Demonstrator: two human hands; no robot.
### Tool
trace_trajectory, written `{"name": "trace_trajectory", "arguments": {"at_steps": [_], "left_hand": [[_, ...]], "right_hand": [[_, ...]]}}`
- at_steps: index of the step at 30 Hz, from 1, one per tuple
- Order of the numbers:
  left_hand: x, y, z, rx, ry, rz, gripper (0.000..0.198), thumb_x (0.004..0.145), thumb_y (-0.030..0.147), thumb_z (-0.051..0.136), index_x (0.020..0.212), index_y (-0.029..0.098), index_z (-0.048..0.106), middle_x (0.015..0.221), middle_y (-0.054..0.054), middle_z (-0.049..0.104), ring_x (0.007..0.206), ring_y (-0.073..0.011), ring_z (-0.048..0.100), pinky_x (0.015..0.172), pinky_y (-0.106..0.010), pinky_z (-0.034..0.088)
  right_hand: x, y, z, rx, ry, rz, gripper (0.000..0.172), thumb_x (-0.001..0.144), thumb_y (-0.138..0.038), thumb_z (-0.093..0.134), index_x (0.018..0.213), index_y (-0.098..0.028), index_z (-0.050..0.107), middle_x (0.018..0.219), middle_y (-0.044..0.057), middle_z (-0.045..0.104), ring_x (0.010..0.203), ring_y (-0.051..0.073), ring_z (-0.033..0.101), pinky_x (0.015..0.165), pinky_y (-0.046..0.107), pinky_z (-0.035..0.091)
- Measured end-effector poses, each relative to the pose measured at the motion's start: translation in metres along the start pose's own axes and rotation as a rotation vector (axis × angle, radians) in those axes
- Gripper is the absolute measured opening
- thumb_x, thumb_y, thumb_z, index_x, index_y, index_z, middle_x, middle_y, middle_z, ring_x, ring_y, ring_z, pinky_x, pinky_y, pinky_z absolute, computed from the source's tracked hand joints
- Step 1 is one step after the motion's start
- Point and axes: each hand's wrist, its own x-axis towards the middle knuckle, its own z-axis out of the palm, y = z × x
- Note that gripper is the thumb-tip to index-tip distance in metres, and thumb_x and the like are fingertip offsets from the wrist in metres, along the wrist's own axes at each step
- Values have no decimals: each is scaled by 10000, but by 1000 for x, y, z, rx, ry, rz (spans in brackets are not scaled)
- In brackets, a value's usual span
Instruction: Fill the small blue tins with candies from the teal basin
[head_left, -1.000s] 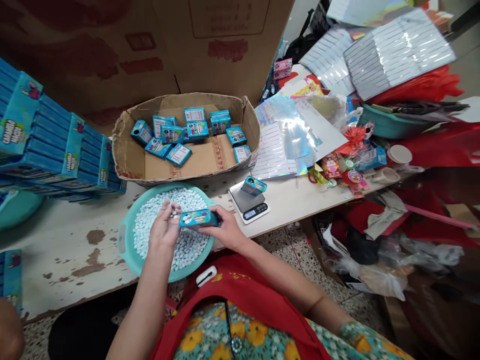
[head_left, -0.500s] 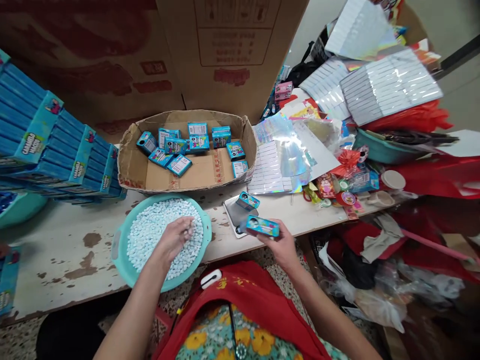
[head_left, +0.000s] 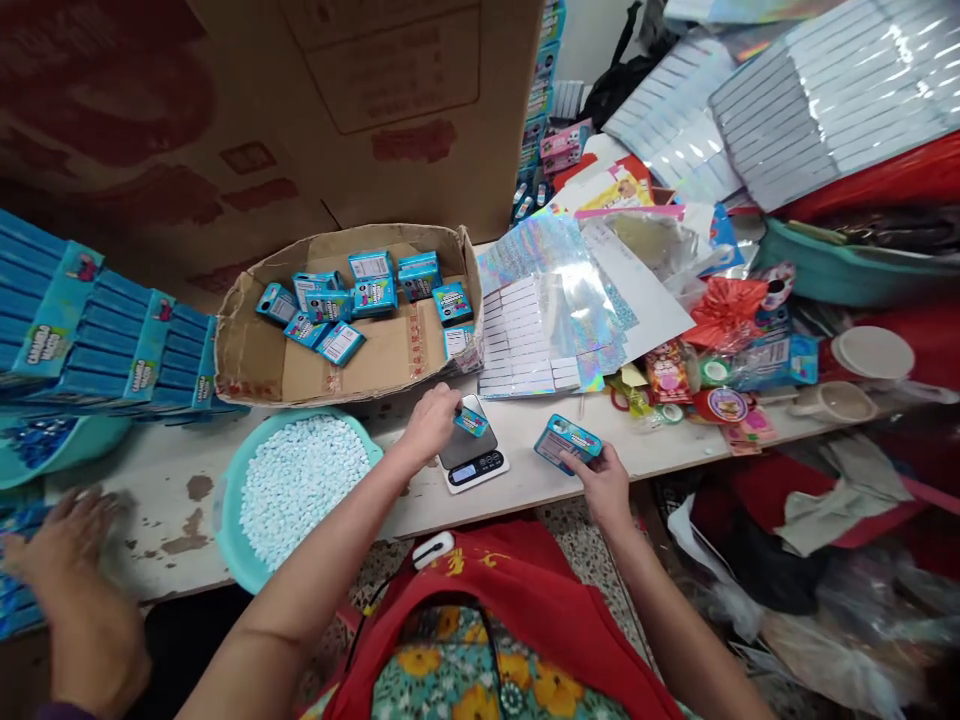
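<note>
My left hand (head_left: 433,426) has its fingers pinched together at the left end of a small blue candy box (head_left: 472,420) on a digital kitchen scale (head_left: 474,468). Whether those fingertips grip the box or hold something tiny over it, I cannot tell. To the right of the scale, my right hand (head_left: 606,485) grips another small blue candy box (head_left: 562,446) just above the table. Left of the scale stands a turquoise basin (head_left: 227,500) full of pale blue candies (head_left: 296,485).
A cut-down carton (head_left: 382,380) behind the scale holds several blue boxes. Stacked blue display packs (head_left: 112,335) rise at the left. A co-worker's hand (head_left: 71,555) is at lower left. Silvery sheets (head_left: 525,330) and small packets cover the right side.
My left hand has left the candies and moved right to the box on the scale. My right hand, still holding its box, has moved right. A co-worker's hand has come in at left.
</note>
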Motion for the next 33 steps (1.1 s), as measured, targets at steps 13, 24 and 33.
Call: {"name": "trace_trajectory", "arguments": {"at_steps": [13, 24, 33], "left_hand": [[-6, 12, 6, -140, 193, -85, 214, 729, 60, 482, 820, 201, 615, 845, -31, 588, 792, -166, 546, 727, -279, 400], [-114, -130, -6, 30, 629, -559, 312, 838, 379, 504, 1021, 157, 625, 985, -104, 622, 933, -238, 555, 882, -368, 395], [-131, -178, 16, 192, 495, -656, 315, 892, 427, 412, 935, 177, 599, 871, -92, 604, 814, -228, 549, 692, -303, 380]], "right_hand": [[28, 20, -8, -21, -13, -64, 531, 580, -349, 801, 1005, -183, 529, 928, 29, 638, 834, 177, 610, 871, 393, 483], [21, 47, 8, -89, 103, -187, 638, 602, -381, 775, 1126, -168, 481, 1248, 147, 540, 1094, 217, 556, 992, 421, 425], [-62, 62, 12, -312, 276, -82, 608, 710, -447, 682, 1202, -165, 461, 1219, 153, 524, 1107, 243, 541, 919, 427, 469]]}}
